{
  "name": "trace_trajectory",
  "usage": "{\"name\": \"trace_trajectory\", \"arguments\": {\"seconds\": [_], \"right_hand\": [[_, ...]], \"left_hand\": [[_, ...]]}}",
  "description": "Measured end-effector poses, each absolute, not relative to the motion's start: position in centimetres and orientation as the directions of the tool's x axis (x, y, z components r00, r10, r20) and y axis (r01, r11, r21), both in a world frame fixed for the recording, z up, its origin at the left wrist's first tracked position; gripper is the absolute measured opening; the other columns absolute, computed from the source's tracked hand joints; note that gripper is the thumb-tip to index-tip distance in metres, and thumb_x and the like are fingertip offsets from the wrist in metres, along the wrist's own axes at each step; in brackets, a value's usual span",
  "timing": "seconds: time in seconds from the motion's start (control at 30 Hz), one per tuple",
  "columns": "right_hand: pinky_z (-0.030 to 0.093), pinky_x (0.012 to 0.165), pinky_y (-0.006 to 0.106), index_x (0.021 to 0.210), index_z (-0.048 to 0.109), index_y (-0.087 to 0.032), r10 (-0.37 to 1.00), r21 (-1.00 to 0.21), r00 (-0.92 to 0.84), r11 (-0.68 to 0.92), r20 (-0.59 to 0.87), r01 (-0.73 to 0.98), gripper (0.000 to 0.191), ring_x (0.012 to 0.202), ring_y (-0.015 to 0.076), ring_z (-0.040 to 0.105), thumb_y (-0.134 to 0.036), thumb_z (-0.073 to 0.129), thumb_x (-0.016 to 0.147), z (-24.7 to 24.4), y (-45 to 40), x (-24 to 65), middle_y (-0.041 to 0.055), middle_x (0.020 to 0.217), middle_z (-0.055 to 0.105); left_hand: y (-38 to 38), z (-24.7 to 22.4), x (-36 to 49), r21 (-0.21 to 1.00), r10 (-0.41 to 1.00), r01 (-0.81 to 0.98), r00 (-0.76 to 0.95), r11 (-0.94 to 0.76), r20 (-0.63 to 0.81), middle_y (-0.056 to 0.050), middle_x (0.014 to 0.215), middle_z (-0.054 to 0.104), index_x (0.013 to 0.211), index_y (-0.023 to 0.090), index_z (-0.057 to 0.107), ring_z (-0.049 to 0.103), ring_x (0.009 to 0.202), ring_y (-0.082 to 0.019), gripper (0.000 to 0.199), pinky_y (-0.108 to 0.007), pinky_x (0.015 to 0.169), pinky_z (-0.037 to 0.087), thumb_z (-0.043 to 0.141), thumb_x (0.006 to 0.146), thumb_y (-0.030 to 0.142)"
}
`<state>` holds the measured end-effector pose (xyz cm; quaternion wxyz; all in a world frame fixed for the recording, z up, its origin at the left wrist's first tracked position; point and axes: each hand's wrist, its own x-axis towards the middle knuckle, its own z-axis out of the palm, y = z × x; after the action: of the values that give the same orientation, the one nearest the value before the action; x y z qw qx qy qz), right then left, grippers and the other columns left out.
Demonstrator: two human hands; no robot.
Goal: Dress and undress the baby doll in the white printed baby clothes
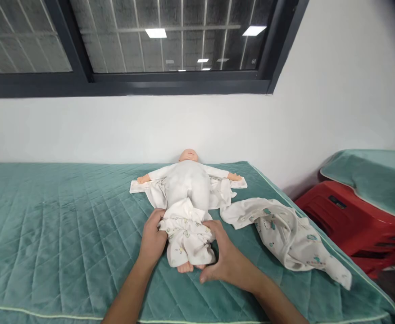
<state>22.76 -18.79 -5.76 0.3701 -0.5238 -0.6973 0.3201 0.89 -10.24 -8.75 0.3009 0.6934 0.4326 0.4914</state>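
A baby doll (187, 180) with a white cloth body lies on its back, head toward the wall and arms spread out. Printed white baby pants (187, 238) cover its legs, and its feet (185, 267) poke out at the bottom. My left hand (154, 236) grips the pants' waist at the left side, fingers partly hidden behind the cloth. At the right side, my right hand (226, 256) has its fingers on the pants' upper edge, with the thumb held apart lower down near the feet. A white garment (155, 191) is spread open beneath the doll's back.
To the right lies a crumpled printed baby garment (292, 236) on the green quilted cover (65, 243). A red plastic object (356, 225), partly under green cloth (373, 175), stands beyond the cover's right edge. Behind are a white wall (126, 128) and a dark-framed window (180, 84).
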Motion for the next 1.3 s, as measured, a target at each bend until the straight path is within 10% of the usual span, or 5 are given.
{"name": "trace_trajectory", "arguments": {"seconds": [0.17,0.37,0.6,0.93,1.3], "right_hand": [[0.037,0.109,0.047,0.135,0.039,-0.026,0.934,-0.723,-0.171,0.352,0.314,0.595,0.084,0.126,0.03,0.045,-0.026,0.082,0.063,-7.0,-19.2,21.9,0.0112,0.131,0.045],[0.042,0.105,0.045,0.128,0.044,-0.025,0.907,-0.672,-0.189,0.407,0.376,0.619,0.074,0.12,0.0283,0.05,-0.037,0.083,0.066,-6.9,-18.8,21.8,0.0099,0.124,0.048],[0.047,0.094,0.039,0.117,0.048,-0.023,0.897,-0.595,-0.215,0.421,0.387,0.685,0.056,0.107,0.0242,0.056,-0.035,0.078,0.072,-6.0,-18.5,21.7,0.0068,0.113,0.053],[0.043,0.075,0.031,0.1,0.052,-0.024,0.936,-0.46,-0.3,0.351,0.182,0.816,0.031,0.086,0.0207,0.061,-0.013,0.063,0.073,-2.1,-20.7,23.4,0.0016,0.096,0.063],[0.039,0.058,0.024,0.092,0.067,-0.023,0.749,-0.661,-0.612,0.327,-0.255,0.676,0.025,0.069,0.0147,0.054,-0.042,0.074,0.076,8.1,-23.4,24.0,-0.0019,0.081,0.063]], "left_hand": [[-11.7,-8.1,0.5,0.908,0.919,0.22,0.259,-0.357,0.298,-0.002,0.086,0.062,0.081,0.017,0.059,0.058,0.087,-0.019,0.023,-0.031,0.087,0.047,0.042,0.068,0.009],[-17.2,-8.0,0.0,0.945,0.935,0.239,0.327,-0.226,0.141,-0.006,0.114,0.062,0.123,0.019,0.051,0.058,0.108,-0.02,0.048,-0.031,0.096,0.048,0.053,0.075,0.015],[-18.3,-7.8,1.4,0.838,0.92,0.396,0.27,-0.376,0.286,-0.009,0.116,0.052,0.126,0.019,0.043,0.056,0.109,-0.023,0.061,-0.034,0.093,0.047,0.071,0.071,0.024],[-18.6,-3.7,-0.6,0.705,0.956,0.657,0.276,-0.266,0.103,-0.002,0.086,0.066,0.095,0.019,0.058,0.061,0.081,-0.019,0.02,-0.025,0.068,0.041,0.063,0.076,0.02],[-19.7,5.8,-6.1,0.8,0.6,0.437,0.79,-0.41,-0.125,0.001,0.116,0.068,0.123,0.031,0.064,0.065,0.1,-0.02,0.058,-0.022,0.076,0.051,0.079,0.068,0.035]]}}
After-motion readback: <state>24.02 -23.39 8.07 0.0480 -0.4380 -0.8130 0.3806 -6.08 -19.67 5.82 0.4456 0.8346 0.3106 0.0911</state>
